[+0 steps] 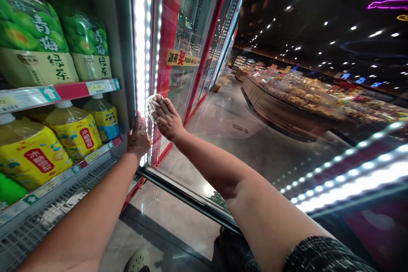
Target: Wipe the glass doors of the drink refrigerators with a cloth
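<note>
A glass cooler door (204, 170) stands swung open in front of me, with a bright LED strip (142, 29) along its edge. Low on that strip, my left hand (139, 138) grips the door's edge, its fingers partly hidden. My right hand (168, 118) lies beside and slightly above it, pressing a crumpled whitish cloth (153, 108) against the glass next to the lights. The fingers of that hand stretch over the cloth.
Shelves at left hold green tea bottles (87, 36) above yellow-labelled drink bottles (76, 129). A wire rack (73, 195) sits below. Another lit strip (357, 178) runs at right. Beyond the glass stands a curved wooden display (283, 112) of packaged goods. A shoe (138, 260) shows below.
</note>
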Tool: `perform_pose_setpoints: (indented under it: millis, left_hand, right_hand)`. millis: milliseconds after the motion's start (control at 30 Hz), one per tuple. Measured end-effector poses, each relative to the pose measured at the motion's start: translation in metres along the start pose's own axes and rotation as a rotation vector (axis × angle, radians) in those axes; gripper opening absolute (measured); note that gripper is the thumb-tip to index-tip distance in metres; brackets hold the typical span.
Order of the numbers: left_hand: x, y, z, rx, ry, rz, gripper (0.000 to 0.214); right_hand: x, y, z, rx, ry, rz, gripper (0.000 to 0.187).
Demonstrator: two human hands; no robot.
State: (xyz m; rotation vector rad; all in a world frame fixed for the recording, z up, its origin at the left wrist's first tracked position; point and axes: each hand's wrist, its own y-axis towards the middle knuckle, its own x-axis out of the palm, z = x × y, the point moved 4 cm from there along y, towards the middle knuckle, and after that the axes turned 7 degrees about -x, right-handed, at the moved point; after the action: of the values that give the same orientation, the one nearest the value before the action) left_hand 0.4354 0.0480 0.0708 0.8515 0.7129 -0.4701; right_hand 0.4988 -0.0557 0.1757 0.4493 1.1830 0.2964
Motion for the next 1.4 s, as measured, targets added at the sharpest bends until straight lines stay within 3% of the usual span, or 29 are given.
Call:
perform_pose_setpoints:
  millis: [167,367,500,567,667,733,867,1000,1067,1167,1267,1400]
  left_hand:
    - [0.002,0.002,-0.008,-0.024,-0.001,-0.028,0.074]
    - [0.001,0.001,-0.008,-0.016,0.015,-0.056,0.079]
    - [0.0,0.0,-0.011,-0.062,0.048,-0.087,0.073]
    - [-0.002,0.0,-0.01,-0.052,0.039,-0.083,0.073]
    - [-0.003,-0.001,-0.006,-0.037,0.008,-0.072,0.076]
    - [-0.003,-0.001,-0.003,-0.043,-0.021,-0.059,0.076]
    - [-0.007,0.001,0.001,-0.032,-0.09,-0.007,0.071]
    - [-0.019,0.012,-0.009,-0.089,-0.086,0.026,0.056]
    - [-0.029,0.02,-0.015,-0.141,-0.08,0.064,0.049]
    - [-0.046,0.032,-0.012,-0.149,-0.097,0.143,0.054]
    - [-0.064,0.042,0.007,-0.029,-0.14,0.233,0.074]
    - [-0.079,0.06,0.032,0.071,-0.098,0.149,0.084]
  right_hand:
    - [0.024,0.001,-0.013,-0.133,0.027,-0.144,0.043]
    - [0.016,0.009,-0.007,-0.042,-0.014,-0.016,0.043]
    - [0.023,0.007,-0.014,-0.185,0.014,-0.166,0.037]
    - [0.016,0.014,-0.01,-0.173,-0.003,-0.148,0.038]
    - [-0.01,0.035,0.008,-0.059,-0.06,0.024,0.044]
    - [-0.024,0.05,0.016,-0.058,-0.083,0.088,0.051]
    - [-0.016,0.06,0.01,-0.15,-0.084,0.036,0.056]
    - [0.016,0.044,-0.008,-0.208,-0.018,-0.094,0.048]
    - [0.022,0.037,-0.012,-0.224,0.011,-0.148,0.044]
    - [0.008,0.039,-0.005,-0.176,-0.022,-0.126,0.045]
    - [-0.018,0.048,0.008,-0.052,-0.101,0.011,0.051]
    - [-0.026,0.049,0.008,-0.031,-0.065,0.072,0.05]
